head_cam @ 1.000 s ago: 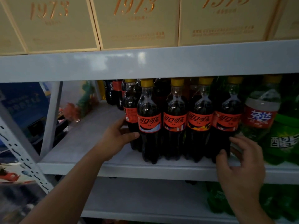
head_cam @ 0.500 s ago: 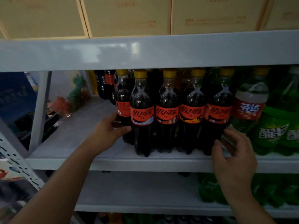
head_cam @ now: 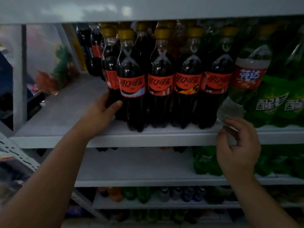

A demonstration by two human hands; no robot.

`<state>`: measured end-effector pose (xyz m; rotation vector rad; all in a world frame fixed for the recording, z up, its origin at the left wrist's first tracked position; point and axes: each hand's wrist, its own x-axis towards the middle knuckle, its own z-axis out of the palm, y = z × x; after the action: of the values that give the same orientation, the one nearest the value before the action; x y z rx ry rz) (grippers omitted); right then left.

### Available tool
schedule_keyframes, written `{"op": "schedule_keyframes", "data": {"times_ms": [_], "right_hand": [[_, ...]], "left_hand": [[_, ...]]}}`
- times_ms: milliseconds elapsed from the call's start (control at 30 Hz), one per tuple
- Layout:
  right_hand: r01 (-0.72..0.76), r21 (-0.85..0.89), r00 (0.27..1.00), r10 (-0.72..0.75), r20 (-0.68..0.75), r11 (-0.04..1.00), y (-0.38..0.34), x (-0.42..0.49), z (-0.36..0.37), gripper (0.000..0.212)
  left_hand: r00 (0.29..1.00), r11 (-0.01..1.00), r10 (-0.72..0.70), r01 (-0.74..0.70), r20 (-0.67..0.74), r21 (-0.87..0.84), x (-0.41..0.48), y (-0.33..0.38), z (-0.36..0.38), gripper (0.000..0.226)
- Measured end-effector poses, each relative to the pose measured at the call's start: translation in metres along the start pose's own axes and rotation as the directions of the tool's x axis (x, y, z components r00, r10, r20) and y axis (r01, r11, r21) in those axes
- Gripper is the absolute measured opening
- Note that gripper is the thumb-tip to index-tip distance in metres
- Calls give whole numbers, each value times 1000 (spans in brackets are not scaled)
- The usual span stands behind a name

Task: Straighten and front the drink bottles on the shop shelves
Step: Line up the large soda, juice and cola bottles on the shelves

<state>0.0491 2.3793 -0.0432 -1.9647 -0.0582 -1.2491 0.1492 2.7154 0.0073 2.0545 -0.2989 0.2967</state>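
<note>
Left hand (head_cam: 100, 112) wrapped round glossy cola bottle (head_cam: 110, 69), right hand (head_cam: 238, 145) loosely curled, touching clear bottle (head_cam: 250, 66)

A shop is shown — tiered grey shelves (head_cam: 148, 139) are stocked with rows of labelled cola bottles (head_cam: 160, 79) and green soda bottles (head_cam: 269, 102).

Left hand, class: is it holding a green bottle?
No, the left hand wraps round a dark cola bottle at the row's left end, far from the green bottles.
</note>
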Motion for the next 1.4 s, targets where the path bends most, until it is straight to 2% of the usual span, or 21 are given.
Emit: {"op": "schedule_keyframes", "data": {"times_ms": [133,233,333,400,467,533,600,633,667,700,767,800,867,967,1033,1133,1233,1400], "right_hand": [[71,-82,997,-74,-36,994,16,-22,-10,18],[15,-125,998,-8,59,992,37,-56,-13,23],[-166,-234,953,217,213,958,69,-93,-12,17],[-316,-299,865,403,298,900,89,-113,-10,22],[-404,-339,789,511,340,849,105,-126,-8,27],[-459,-366,739,577,348,809,115,-133,-7,27],[-503,-379,716,620,321,777,125,-137,-8,26],[-523,-378,710,636,302,763,129,-138,-9,25],[-540,-377,704,649,287,752,133,-138,-11,25],[-552,-379,698,661,278,743,136,-138,-13,26],[-566,-387,688,675,265,728,143,-135,-18,27],[-565,-392,691,676,257,726,147,-134,-21,27],[-549,-407,705,666,242,730,154,-131,-26,26],[-535,-442,703,670,241,720,166,-129,-29,32],[-535,-473,685,687,242,700,172,-129,-27,40],[-516,-512,679,693,244,686,179,-130,-21,46],[-470,-612,660,714,235,636,185,-130,-14,51],[-393,-666,700,676,231,635,188,-134,-10,50]], "left_hand": [[999,996,-6,10,-40,88,-3,-4,4,50],[996,992,-7,18,-85,129,-4,-8,7,62],[997,991,-45,52,-63,122,-6,-4,6,67],[996,984,-75,81,-45,161,-10,-2,6,73],[987,961,-83,116,-136,251,-25,-3,13,77],[936,965,12,82,-351,249,-54,-3,25,69],[810,958,222,-79,-544,274,-89,-4,47,45],[757,941,303,-142,-579,307,-105,-6,62,34],[753,928,349,-194,-557,318,-120,-10,81,26],[805,931,341,-217,-486,293,-132,-13,104,22],[960,975,163,-122,-229,184,-145,-19,152,17],[997,988,37,-26,-72,153,-146,-21,176,18],[968,981,-174,155,179,116,-139,-26,220,25],[867,943,-317,333,384,26,-112,-28,273,48],[837,938,-330,344,436,49,-99,-26,302,60],[868,950,-290,311,403,13,-92,-26,334,62],[879,941,-318,338,355,7,-89,-34,354,76],[900,941,-337,333,277,66,-93,-48,369,78]]}}
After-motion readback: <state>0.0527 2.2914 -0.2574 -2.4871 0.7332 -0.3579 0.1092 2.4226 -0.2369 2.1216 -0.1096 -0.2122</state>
